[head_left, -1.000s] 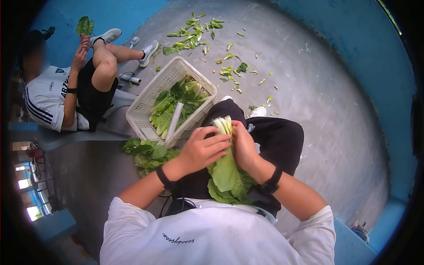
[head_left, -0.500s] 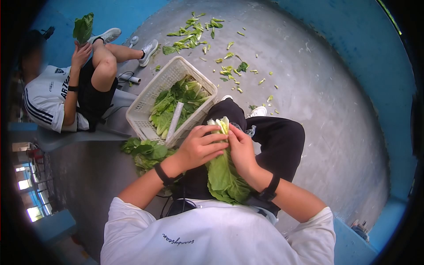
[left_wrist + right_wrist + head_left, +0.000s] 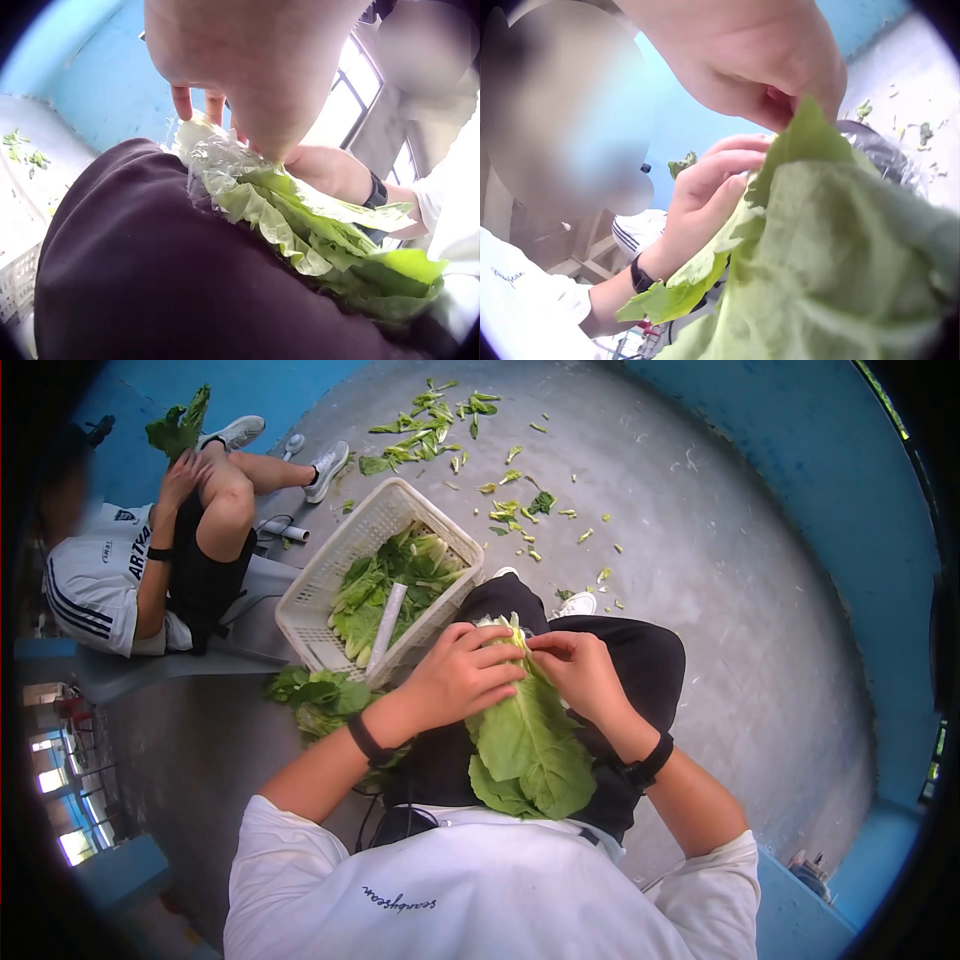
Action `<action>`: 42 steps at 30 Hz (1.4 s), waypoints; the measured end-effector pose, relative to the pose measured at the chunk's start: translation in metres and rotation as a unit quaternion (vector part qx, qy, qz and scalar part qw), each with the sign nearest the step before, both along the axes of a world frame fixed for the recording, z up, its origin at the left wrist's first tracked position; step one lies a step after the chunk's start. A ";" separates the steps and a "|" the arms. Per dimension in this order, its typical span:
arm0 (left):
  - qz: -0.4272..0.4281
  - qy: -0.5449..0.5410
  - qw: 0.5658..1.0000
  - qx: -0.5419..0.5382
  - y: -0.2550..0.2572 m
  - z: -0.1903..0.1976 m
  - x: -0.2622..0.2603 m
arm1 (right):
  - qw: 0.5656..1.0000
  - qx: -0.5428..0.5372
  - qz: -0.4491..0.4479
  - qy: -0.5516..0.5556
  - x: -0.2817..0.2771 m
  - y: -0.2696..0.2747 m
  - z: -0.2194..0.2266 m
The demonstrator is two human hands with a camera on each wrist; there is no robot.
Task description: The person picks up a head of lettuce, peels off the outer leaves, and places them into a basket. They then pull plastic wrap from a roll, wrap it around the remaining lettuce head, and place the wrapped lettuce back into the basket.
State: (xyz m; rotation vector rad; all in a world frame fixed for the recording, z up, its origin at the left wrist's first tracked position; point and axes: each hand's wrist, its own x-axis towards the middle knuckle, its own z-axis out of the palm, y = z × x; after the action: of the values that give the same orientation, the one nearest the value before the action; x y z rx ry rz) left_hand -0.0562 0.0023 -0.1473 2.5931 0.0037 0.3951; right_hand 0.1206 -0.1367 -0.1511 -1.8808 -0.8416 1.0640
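Observation:
A bunch of pale-stemmed leafy lettuce lies across the person's lap, stem ends away from the body and broad green leaves toward the shirt. The left hand grips it from the left near the stem ends, fingers laid across the top. From the other side the right hand pinches at a leaf's stem end with thumb and fingertips. Clear plastic film shows around the stem end in the left wrist view. In the right wrist view, a large leaf hangs below the right hand and hides much of the bunch.
A white plastic basket of greens, with a pale roll inside, stands ahead to the left. More greens lie beside it. Leaf scraps litter the floor. Another person sits at the left holding leaves.
The right hand has turned and shifted right, from beside the stems to pinching at their ends. The lettuce leaves are spread wider. The left hand keeps its hold. The other person's leaves have lowered slightly.

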 end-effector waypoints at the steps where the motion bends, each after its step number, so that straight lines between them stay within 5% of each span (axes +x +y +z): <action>1: -0.003 0.003 1.000 0.003 -0.001 0.000 0.001 | 1.000 -0.005 -0.015 0.022 0.001 -0.001 -0.002; 13: -0.011 0.023 1.000 0.017 0.006 -0.001 -0.010 | 0.997 -0.012 -0.002 0.070 -0.012 0.008 -0.027; 19: -0.040 0.048 0.998 0.021 0.014 -0.001 -0.006 | 0.972 -0.041 -0.014 0.229 -0.007 0.004 -0.008; 25: -0.047 0.080 0.995 0.019 0.013 0.000 0.000 | 0.996 -0.054 0.056 0.034 0.009 0.001 -0.014; 29: -0.049 0.073 0.996 0.015 0.013 -0.002 -0.001 | 0.995 0.034 -0.057 0.078 0.028 -0.012 -0.065; 33: -0.047 0.067 0.997 0.003 0.013 -0.001 0.001 | 0.975 -0.026 -0.035 0.216 0.027 -0.019 -0.078; 36: -0.048 0.067 0.997 -0.004 0.014 0.000 0.001 | 0.982 -0.123 0.070 0.128 0.036 -0.016 -0.079; 42: -0.051 0.073 0.996 -0.006 0.014 0.004 0.003 | 0.959 -0.136 0.024 0.247 0.049 -0.018 -0.041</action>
State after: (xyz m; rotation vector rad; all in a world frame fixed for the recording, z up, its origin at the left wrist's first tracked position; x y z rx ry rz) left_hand -0.0536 0.0159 -0.1431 2.5926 -0.0749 0.1671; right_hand 0.1699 -0.1544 -0.1919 -1.6932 -0.4677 1.6594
